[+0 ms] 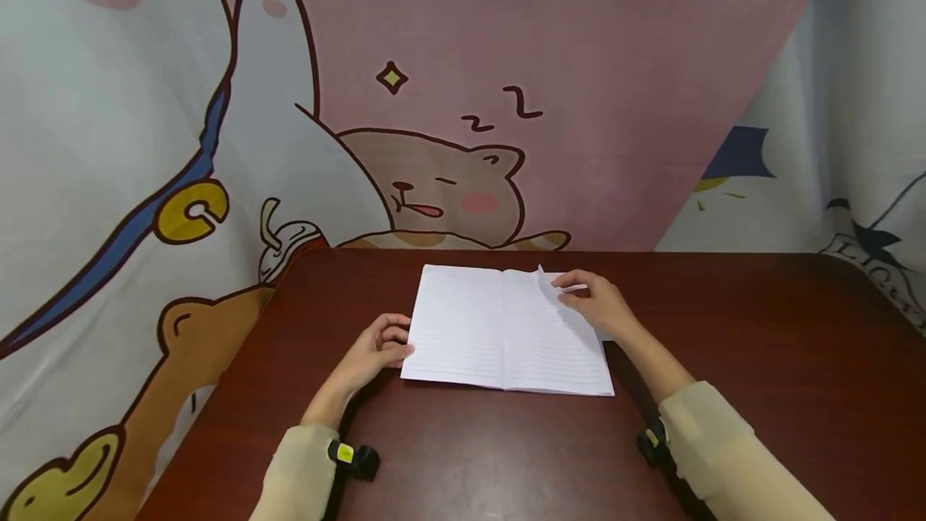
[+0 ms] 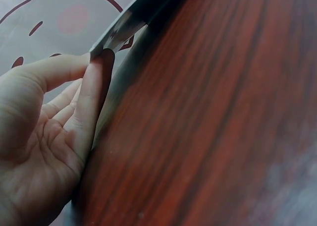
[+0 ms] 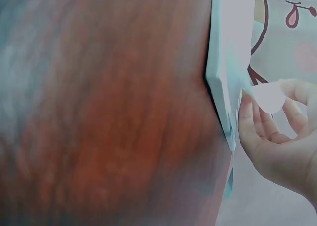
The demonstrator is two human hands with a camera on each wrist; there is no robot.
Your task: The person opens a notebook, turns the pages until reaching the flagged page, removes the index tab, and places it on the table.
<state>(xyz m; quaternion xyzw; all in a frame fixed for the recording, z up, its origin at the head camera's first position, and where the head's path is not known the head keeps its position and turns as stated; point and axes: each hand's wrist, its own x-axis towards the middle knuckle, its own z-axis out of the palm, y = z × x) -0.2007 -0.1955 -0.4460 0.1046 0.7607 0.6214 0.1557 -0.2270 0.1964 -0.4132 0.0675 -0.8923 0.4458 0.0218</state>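
Note:
An open notebook (image 1: 456,328) with lined white pages lies on the dark red-brown table. My left hand (image 1: 374,349) pinches its left edge, thumb on top and index finger underneath, as the left wrist view shows up close. At the upper right, my right hand (image 1: 595,301) holds the lifted corner of a right-hand page (image 3: 270,97), which curls up between thumb and fingers. In the right wrist view the notebook's pages (image 3: 233,42) stand edge-on beside that hand. The underside of the notebook is mostly hidden.
The wooden table (image 1: 760,392) spreads around the notebook, its far edge meeting a hanging cloth (image 1: 615,103) printed with cartoon animals. A black wrist camera (image 1: 354,458) is strapped on the left sleeve, and another wrist camera (image 1: 653,445) on the right.

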